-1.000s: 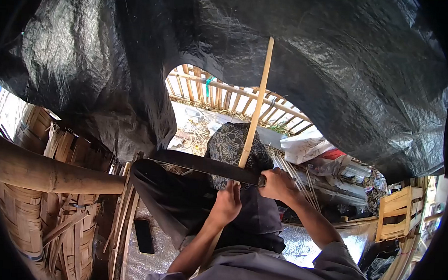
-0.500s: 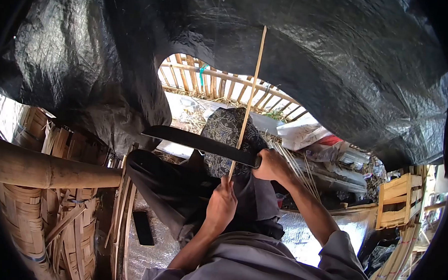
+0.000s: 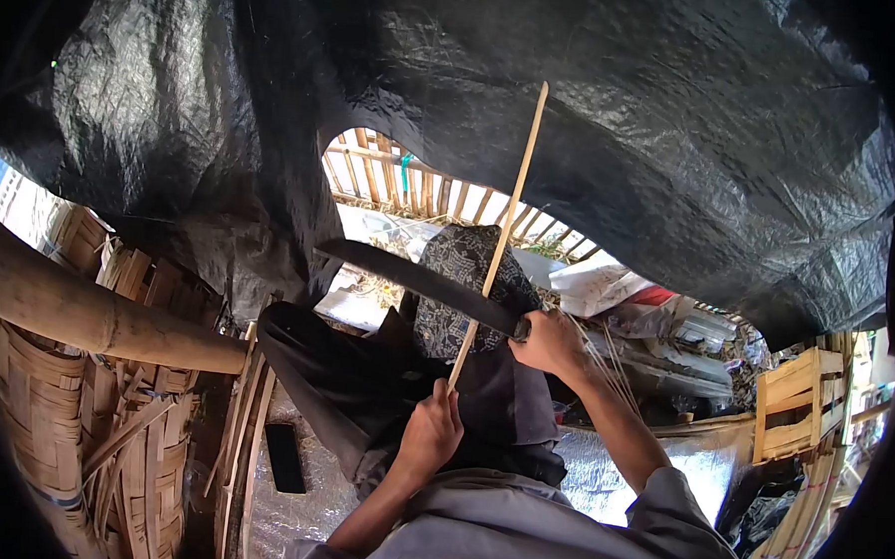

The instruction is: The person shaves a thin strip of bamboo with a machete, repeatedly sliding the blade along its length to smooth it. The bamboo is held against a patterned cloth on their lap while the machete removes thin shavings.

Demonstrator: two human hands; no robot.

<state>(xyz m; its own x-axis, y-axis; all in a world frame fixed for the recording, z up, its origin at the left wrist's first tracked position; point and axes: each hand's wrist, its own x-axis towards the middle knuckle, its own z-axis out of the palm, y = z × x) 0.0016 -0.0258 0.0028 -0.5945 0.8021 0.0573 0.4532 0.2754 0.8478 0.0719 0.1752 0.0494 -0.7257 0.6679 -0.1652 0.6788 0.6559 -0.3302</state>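
My left hand (image 3: 431, 434) is closed round the lower end of a long thin bamboo strip (image 3: 514, 197), which points up and slightly right. In my right hand (image 3: 550, 342) is the handle of a large dark knife (image 3: 408, 273). Its blade reaches up and left, crossing the strip above my left hand. Behind the knife and strip, a dark patterned cloth (image 3: 454, 255) lies over my knee.
A black plastic sheet (image 3: 634, 118) hangs ahead. To the left are a thick bamboo pole (image 3: 116, 325) and woven bamboo (image 3: 38, 392). A phone (image 3: 285, 458) lies at lower left. A wooden crate (image 3: 800, 405) stands at right.
Both hands have shifted slightly, my left hand down and left, my right hand a little right. The blade has moved right and tilts more steeply. The strip's top end is lower and farther right.
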